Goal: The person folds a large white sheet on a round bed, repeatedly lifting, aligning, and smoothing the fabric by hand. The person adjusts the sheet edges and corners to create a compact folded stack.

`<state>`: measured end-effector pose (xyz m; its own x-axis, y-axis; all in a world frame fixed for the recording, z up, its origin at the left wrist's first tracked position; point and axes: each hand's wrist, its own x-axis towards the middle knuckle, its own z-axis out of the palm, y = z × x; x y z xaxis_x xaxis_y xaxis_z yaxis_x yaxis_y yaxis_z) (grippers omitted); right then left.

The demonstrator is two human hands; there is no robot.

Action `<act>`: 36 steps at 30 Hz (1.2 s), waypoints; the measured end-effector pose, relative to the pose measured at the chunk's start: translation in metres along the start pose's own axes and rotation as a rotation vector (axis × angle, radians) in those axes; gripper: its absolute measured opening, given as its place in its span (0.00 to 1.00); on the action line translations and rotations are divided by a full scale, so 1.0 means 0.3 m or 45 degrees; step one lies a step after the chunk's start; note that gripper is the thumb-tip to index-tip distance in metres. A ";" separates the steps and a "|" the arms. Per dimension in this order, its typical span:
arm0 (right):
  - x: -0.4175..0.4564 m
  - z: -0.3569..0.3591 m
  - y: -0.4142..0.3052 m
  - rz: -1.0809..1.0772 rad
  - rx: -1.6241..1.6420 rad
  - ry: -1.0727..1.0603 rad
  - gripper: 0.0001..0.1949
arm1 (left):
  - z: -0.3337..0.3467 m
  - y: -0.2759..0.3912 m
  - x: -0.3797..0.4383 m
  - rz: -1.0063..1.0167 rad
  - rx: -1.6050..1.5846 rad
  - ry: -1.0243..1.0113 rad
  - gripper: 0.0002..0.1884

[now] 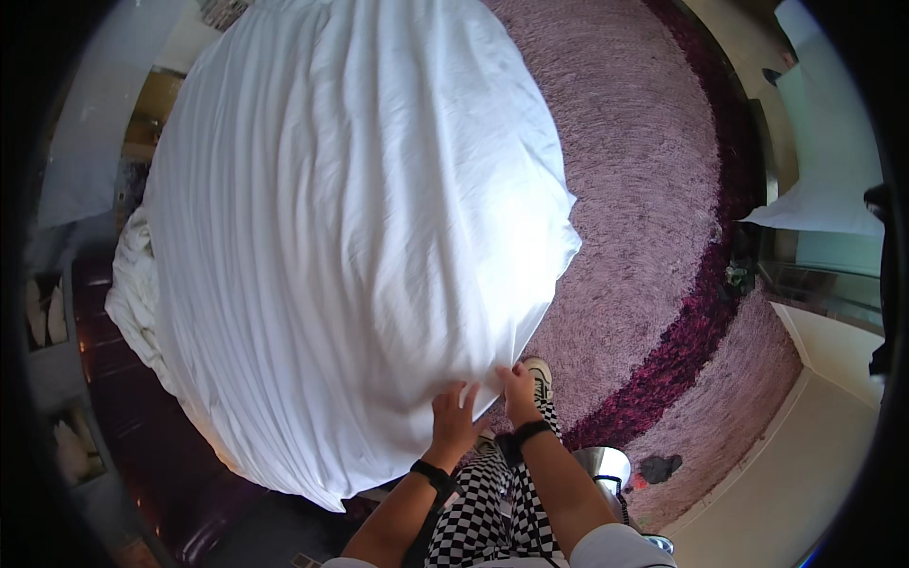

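A large white bed sheet (355,234) lies in long folds over what looks like a bed in front of me. My right hand (520,390) pinches the sheet at its near right edge, where the cloth pulls up to a point. Just left of it, my left hand (454,424) rests on the sheet near the same edge, fingers spread. Each wrist wears a black band. At the far left side, bunched cream-white bedding (135,291) shows from under the sheet.
A dark red glossy padded bed frame or headboard (135,405) runs along the left. Pink shaggy carpet (625,177) with a dark magenta band (660,369) covers the right. Close to my right forearm stands a shiny metal bin (603,465); a dark crumpled item (660,468) lies beyond it.
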<state>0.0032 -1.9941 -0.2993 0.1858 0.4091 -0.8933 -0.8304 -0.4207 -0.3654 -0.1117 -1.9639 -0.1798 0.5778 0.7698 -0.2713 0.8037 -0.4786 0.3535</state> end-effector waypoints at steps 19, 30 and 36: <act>-0.263 0.116 -0.359 0.068 0.547 -0.212 0.17 | -0.270 0.180 -0.172 -0.137 -0.952 0.345 0.13; -0.617 0.040 -0.359 -1.408 -0.903 0.259 0.10 | -0.344 0.090 -0.190 0.103 -0.559 0.221 0.22; -0.674 0.099 -0.453 -1.321 -0.592 -0.074 0.07 | -0.538 0.295 0.039 0.479 -0.379 0.372 0.34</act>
<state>0.0628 -1.9956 -0.0612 0.6349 0.7667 -0.0947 -0.0129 -0.1120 -0.9936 -0.0569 -1.9291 -0.0072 0.7194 0.6743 0.1666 0.4507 -0.6357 0.6266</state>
